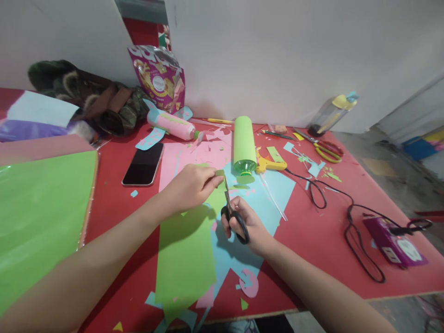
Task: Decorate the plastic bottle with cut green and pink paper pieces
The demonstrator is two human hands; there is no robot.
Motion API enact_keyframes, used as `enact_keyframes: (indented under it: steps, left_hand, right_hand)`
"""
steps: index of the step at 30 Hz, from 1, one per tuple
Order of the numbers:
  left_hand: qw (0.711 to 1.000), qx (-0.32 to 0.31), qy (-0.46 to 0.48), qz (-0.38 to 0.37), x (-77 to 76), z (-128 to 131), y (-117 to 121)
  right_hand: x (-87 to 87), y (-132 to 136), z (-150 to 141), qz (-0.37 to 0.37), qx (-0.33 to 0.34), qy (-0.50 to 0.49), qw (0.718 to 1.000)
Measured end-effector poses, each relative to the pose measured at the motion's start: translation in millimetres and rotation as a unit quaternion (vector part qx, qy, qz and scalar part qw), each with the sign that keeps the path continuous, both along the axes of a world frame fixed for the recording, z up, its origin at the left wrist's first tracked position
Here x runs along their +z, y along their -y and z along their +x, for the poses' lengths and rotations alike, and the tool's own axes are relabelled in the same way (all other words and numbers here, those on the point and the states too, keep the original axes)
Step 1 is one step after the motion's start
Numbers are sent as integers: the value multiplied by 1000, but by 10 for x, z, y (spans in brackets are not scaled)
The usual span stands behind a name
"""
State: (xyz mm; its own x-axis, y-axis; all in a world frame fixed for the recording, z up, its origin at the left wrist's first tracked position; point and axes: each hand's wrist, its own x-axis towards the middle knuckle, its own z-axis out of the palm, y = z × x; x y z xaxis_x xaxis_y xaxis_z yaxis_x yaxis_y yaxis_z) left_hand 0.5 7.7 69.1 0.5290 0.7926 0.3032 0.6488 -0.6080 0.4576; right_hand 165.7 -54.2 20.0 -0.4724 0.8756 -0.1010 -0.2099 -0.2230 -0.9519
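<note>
My left hand (194, 185) pinches a small piece of green paper (220, 173) above the middle of the table. In my right hand (248, 224) is a pair of black-handled scissors (228, 203), my fingers through the loops. The blades reach up to the edge of the green piece; whether they touch it I cannot tell. Below my hands lie a green paper sheet (187, 263) and a light blue sheet (274, 199), partly overlapping. Just beyond, a bottle wrapped in green paper (243, 138) lies with its neck towards me, beside a yellow glue gun (270, 165).
A phone (143, 164) and a pink-wrapped bottle (171, 125) lie left of centre, before a purple snack bag (161, 78). To the right are yellow-and-red-handled scissors (328, 150), a clear bottle (331, 115), and a black cord (350, 208) by a purple box (395, 243). Paper scraps are scattered about.
</note>
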Motion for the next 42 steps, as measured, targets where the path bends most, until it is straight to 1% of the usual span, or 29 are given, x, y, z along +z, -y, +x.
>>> enact_keyframes:
  steps: [15,22,37,42]
  left_hand:
    - [997,12,45,-61,45,-20,-6]
    - [994,17,49,-93,53,-27,-16]
    - [993,16,39,-106,60,-38,-20]
    - [992,19,32,-121,70,-32,-17]
  right_hand:
    - [-9,-6,-4,-22,-2,5,1000]
    - [-11,0,-8,-29,-4,-1,1000]
    - [-6,-6,-17,-56,-8,-10,998]
    - [10,-4,-28,-71,-13,-3,997]
